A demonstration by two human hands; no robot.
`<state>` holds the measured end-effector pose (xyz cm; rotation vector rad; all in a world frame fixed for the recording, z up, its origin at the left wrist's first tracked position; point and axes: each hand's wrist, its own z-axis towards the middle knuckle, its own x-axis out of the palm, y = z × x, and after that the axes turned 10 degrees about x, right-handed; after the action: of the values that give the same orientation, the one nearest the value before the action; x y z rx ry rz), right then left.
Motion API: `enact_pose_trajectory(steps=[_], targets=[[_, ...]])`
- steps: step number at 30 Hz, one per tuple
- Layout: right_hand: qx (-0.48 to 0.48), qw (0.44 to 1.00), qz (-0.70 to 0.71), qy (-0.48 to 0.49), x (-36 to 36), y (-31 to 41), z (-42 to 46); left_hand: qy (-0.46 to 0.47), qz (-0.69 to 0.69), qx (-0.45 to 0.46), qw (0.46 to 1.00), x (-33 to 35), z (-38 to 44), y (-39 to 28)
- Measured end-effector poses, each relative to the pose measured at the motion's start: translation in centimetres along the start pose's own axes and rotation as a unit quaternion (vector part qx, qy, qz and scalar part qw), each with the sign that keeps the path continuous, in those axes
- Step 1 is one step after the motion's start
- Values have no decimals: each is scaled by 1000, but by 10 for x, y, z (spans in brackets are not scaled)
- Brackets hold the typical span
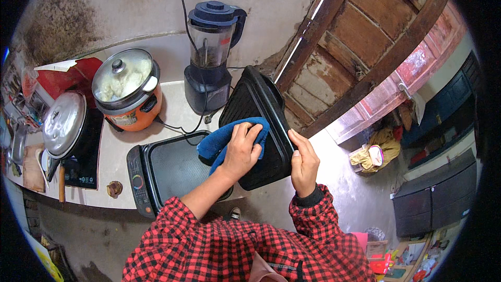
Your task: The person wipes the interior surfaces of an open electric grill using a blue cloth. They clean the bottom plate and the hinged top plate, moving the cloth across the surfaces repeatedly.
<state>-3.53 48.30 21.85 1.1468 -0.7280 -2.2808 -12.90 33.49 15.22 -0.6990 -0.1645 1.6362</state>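
My left hand point(242, 150) grips a folded blue cloth point(217, 141) and presses it against the inside of a black rectangular pan point(266, 164) with a ridged inner surface. The pan is tilted up at the counter's right end. My right hand point(305, 158) holds the pan's outer right rim, fingers along the edge and thumb near it. Below and left of the pan lies a black electric griddle base point(176, 164) with a control panel at its left end. The cloth and my left arm hide part of the griddle.
On the counter point(117, 164) stand a blender point(211, 58), an orange rice cooker point(133, 105) with a glass lid, and a lidded wok point(64, 125) on an induction cooktop point(84, 164). A small brown lump point(114, 189) lies near the front edge. A wooden door point(352, 43) stands at right.
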Motion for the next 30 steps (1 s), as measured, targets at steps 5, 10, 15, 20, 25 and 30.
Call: enact_pose_trajectory(steps=[5,10,15,20,25,30], targets=[[-2,1000,-5,2,-1,-1,1,2,15,54,998,0,12,14],[-12,999,-32,11,-5,-3,5,-14,64,54,996,4,33,37],[-15,999,-37,10,-6,-2,5,-21,111,34,993,3,55,71],[-21,999,-36,9,-6,-3,6,-33,133,9,990,4,70,103],[-13,999,-32,5,-5,-4,6,-12,130,-36,991,5,68,133],[-7,1000,-28,5,-3,-3,5,10,93,-61,994,5,51,153]])
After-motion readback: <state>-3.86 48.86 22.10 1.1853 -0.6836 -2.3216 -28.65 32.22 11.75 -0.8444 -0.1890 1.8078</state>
